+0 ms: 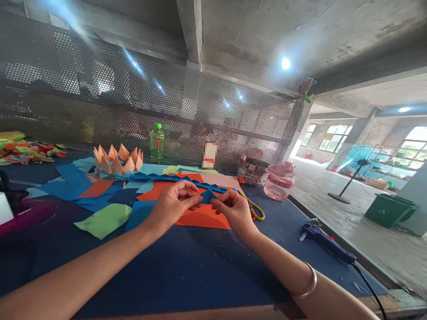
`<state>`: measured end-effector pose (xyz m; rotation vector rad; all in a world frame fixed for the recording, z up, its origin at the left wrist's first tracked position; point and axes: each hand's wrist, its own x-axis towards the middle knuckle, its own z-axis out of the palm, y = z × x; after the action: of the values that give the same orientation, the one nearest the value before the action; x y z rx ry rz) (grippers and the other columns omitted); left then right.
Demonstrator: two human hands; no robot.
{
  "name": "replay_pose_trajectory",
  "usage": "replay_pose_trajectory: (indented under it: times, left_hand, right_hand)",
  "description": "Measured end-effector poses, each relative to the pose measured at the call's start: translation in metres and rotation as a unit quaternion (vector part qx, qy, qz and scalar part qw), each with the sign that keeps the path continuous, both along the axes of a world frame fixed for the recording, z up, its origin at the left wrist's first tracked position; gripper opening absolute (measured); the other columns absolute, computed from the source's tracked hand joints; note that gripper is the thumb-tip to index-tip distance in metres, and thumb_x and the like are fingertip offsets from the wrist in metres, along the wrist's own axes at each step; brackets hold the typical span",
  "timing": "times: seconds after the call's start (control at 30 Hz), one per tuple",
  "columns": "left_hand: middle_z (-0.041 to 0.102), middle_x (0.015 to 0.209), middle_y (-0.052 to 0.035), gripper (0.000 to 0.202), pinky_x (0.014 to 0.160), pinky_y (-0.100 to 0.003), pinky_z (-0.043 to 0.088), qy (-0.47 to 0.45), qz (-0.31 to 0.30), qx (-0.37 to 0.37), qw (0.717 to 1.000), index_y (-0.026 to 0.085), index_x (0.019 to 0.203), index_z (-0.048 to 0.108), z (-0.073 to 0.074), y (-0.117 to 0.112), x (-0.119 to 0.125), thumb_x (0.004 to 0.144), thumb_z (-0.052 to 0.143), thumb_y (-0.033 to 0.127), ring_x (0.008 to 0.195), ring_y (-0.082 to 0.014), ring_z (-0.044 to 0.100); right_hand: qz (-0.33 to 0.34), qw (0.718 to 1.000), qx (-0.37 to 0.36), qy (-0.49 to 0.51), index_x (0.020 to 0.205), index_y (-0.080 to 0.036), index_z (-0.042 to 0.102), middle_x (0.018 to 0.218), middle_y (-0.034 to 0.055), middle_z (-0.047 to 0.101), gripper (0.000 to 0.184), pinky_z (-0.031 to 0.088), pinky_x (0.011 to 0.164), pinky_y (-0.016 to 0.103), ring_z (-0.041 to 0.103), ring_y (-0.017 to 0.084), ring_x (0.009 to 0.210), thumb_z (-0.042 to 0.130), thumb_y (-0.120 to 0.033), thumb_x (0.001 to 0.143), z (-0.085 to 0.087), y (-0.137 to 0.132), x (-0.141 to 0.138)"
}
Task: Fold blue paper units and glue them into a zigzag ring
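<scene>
My left hand (173,207) and my right hand (233,212) pinch a small folded piece of blue paper (208,196) between their fingertips. Both hands hover just above a sheet of orange paper (203,218). Close to my right hand lie scissors with yellow handles (256,210), their blades hidden under the orange paper. A long zigzag strip of folded blue paper (176,179) stretches behind my hands. A light green paper piece (103,221) lies to the left of my left hand.
A folded orange paper lotus (118,161) stands on the dark blue table (187,271) among scattered paper. A corded glue gun (325,242) lies at right. Further back are a green bottle (156,143), a woven basket (253,171) and a pink jar (279,180). A perforated metal screen (233,115) rises behind.
</scene>
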<state>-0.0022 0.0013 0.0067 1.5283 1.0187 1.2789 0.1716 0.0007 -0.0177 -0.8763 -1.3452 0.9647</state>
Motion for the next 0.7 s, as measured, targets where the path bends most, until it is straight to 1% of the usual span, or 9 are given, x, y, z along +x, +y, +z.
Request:
replay_pose_trajectory:
  times: [0.07, 0.17, 0.27, 0.37, 0.5, 0.57, 0.63, 0.7]
  left_hand:
    - [0.068, 0.060, 0.0020, 0.031, 0.064, -0.029, 0.053, -0.007, -0.005, 0.000, 1.000, 0.019, 0.084, 0.056, 0.0001, 0.0005, 0.0001, 0.064, 0.076, 0.033, 0.064, -0.0171, 0.068]
    - [0.068, 0.060, 0.0018, 0.031, 0.065, -0.028, 0.053, -0.006, -0.007, 0.002, 1.000, 0.018, 0.085, 0.057, -0.0005, 0.0010, -0.0002, 0.065, 0.076, 0.032, 0.062, -0.0161, 0.067]
    - [0.068, 0.060, 0.0016, 0.031, 0.064, -0.029, 0.053, -0.006, -0.009, 0.003, 1.000, 0.018, 0.086, 0.057, -0.0006, 0.0009, -0.0003, 0.065, 0.075, 0.032, 0.062, -0.0166, 0.068]
    - [0.069, 0.060, 0.0013, 0.032, 0.063, -0.029, 0.053, -0.004, -0.011, 0.006, 1.000, 0.017, 0.088, 0.057, 0.0003, 0.0001, -0.0001, 0.066, 0.075, 0.032, 0.062, -0.0174, 0.068]
    - [0.070, 0.063, 0.0008, 0.041, 0.066, -0.031, 0.054, -0.011, -0.026, -0.020, 0.999, 0.017, 0.098, 0.057, 0.0010, 0.0001, -0.0016, 0.066, 0.076, 0.032, 0.064, -0.0184, 0.069]
    - [0.073, 0.071, -0.0016, 0.041, 0.070, -0.031, 0.055, -0.026, -0.038, -0.038, 0.998, 0.017, 0.100, 0.059, 0.0004, 0.0013, -0.0033, 0.068, 0.075, 0.037, 0.069, -0.0186, 0.070]
    - [0.074, 0.080, -0.0049, 0.039, 0.073, -0.032, 0.055, -0.044, -0.044, -0.063, 0.996, 0.015, 0.096, 0.063, -0.0004, 0.0030, -0.0052, 0.073, 0.068, 0.046, 0.073, -0.0191, 0.070]
    - [0.074, 0.084, -0.0073, 0.043, 0.072, -0.032, 0.055, -0.047, -0.035, -0.088, 0.994, 0.014, 0.089, 0.066, -0.0011, 0.0042, -0.0068, 0.076, 0.061, 0.055, 0.074, -0.0201, 0.070]
  right_hand:
    - [0.000, 1.000, 0.000, 0.000, 0.064, -0.017, 0.054, 0.057, -0.0021, 0.063, 0.025, 0.046, 0.054, 0.022, 0.056, 0.009, 0.053, 0.076, -0.030, 0.065, -0.0003, 0.0000, -0.0001]
    - [-0.002, 1.000, 0.000, 0.007, 0.065, -0.018, 0.052, 0.057, -0.0029, 0.062, 0.027, 0.047, 0.054, 0.022, 0.057, 0.009, 0.052, 0.076, -0.029, 0.065, -0.0007, 0.0001, -0.0003]
    - [0.012, 0.999, 0.006, 0.031, 0.075, -0.020, 0.050, 0.056, -0.0061, 0.060, 0.030, 0.046, 0.052, 0.022, 0.057, 0.009, 0.051, 0.077, -0.027, 0.063, 0.0000, 0.0000, -0.0008]
    - [0.032, 0.998, 0.003, 0.045, 0.086, -0.021, 0.048, 0.056, -0.0078, 0.060, 0.037, 0.046, 0.052, 0.021, 0.057, 0.009, 0.051, 0.077, -0.025, 0.063, 0.0020, -0.0008, -0.0009]
    - [0.035, 0.999, 0.005, 0.038, 0.088, -0.020, 0.048, 0.056, -0.0073, 0.061, 0.036, 0.046, 0.053, 0.022, 0.057, 0.009, 0.052, 0.075, -0.024, 0.064, 0.0033, -0.0012, 0.0002]
    - [0.028, 0.999, 0.013, 0.035, 0.089, -0.020, 0.049, 0.056, -0.0074, 0.060, 0.035, 0.045, 0.054, 0.022, 0.056, 0.010, 0.052, 0.074, -0.024, 0.065, 0.0028, -0.0005, 0.0011]
    - [0.017, 0.999, 0.020, 0.034, 0.089, -0.020, 0.049, 0.056, -0.0075, 0.059, 0.034, 0.045, 0.055, 0.023, 0.056, 0.010, 0.053, 0.073, -0.024, 0.066, 0.0025, 0.0006, 0.0021]
    - [0.009, 0.999, 0.024, 0.032, 0.090, -0.020, 0.049, 0.056, -0.0075, 0.059, 0.033, 0.044, 0.055, 0.023, 0.056, 0.010, 0.053, 0.072, -0.024, 0.066, 0.0028, 0.0014, 0.0028]
